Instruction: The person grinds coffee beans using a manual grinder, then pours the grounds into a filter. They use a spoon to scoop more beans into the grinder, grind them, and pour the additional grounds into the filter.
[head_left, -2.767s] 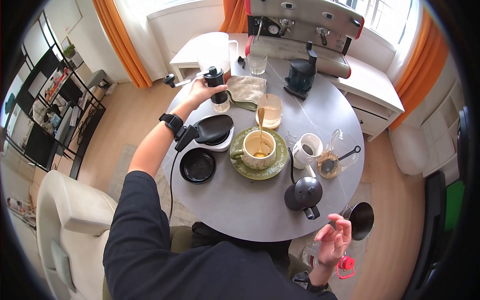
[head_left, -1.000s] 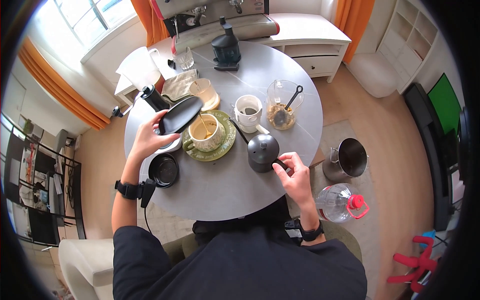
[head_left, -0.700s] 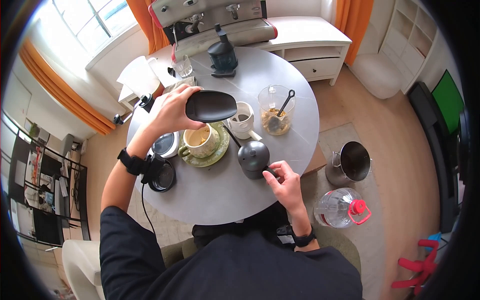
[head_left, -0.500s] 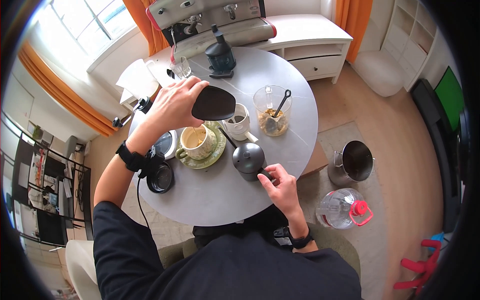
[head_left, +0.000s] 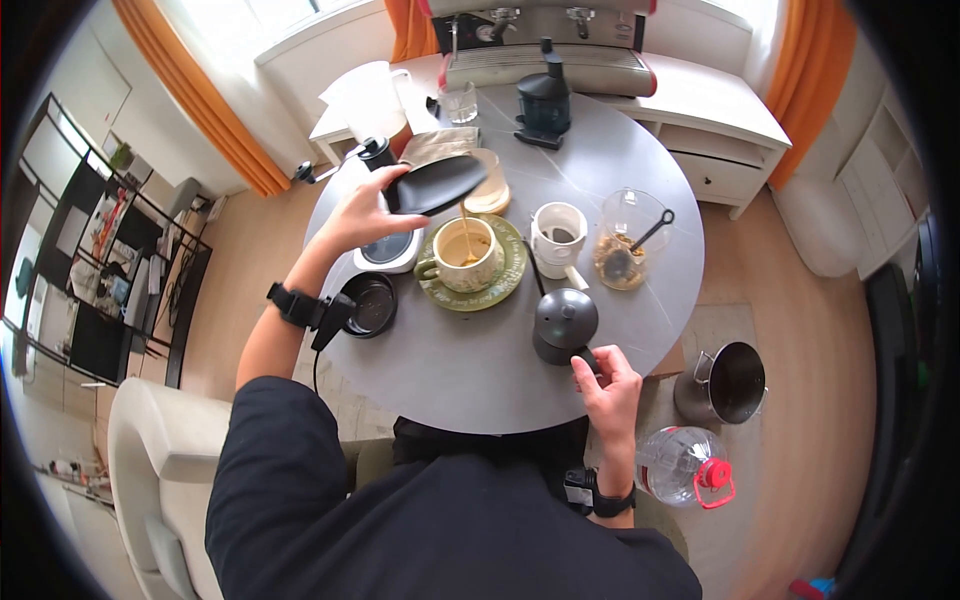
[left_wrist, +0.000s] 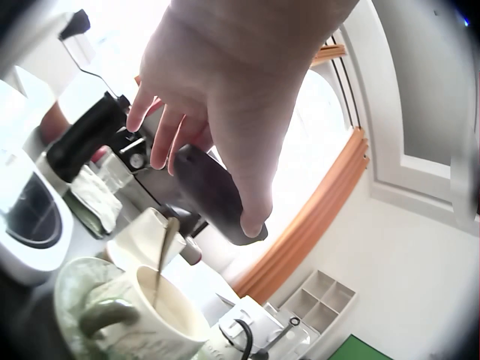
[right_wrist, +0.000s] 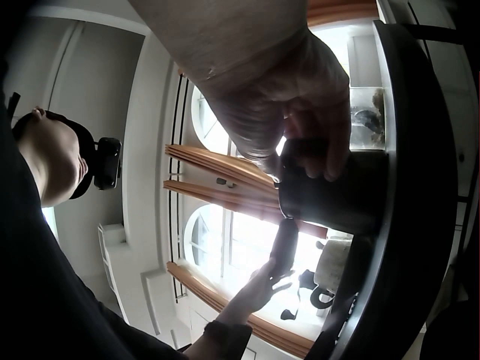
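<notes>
My left hand [head_left: 368,212] holds a black oval dish [head_left: 440,186] in the air, thumb on its near edge and fingers on the far side. In the left wrist view the dish [left_wrist: 214,199] is tilted, its inside hidden. Below it stand a white scale [head_left: 385,257] with a dark top and a patterned cup [head_left: 468,262] on a green saucer [head_left: 505,290]. A gold spoon [head_left: 464,228] leans in the cup. At the table's front right, my right hand [head_left: 612,398] grips the handle of a black gooseneck kettle [head_left: 566,318], which stands on the table.
A hand grinder [head_left: 377,153] stands behind the dish. A black round bowl [head_left: 370,306] lies at the left. Right of the saucer are a white mug [head_left: 558,235] and a glass jug [head_left: 630,240]. A metal pot [head_left: 725,385] and a red-capped bottle [head_left: 685,465] stand beside the table.
My left hand has let go of the grinder, lifted the oval dish off the scale, carried it right, then back left. My right hand has come down from the air onto the kettle's handle.
</notes>
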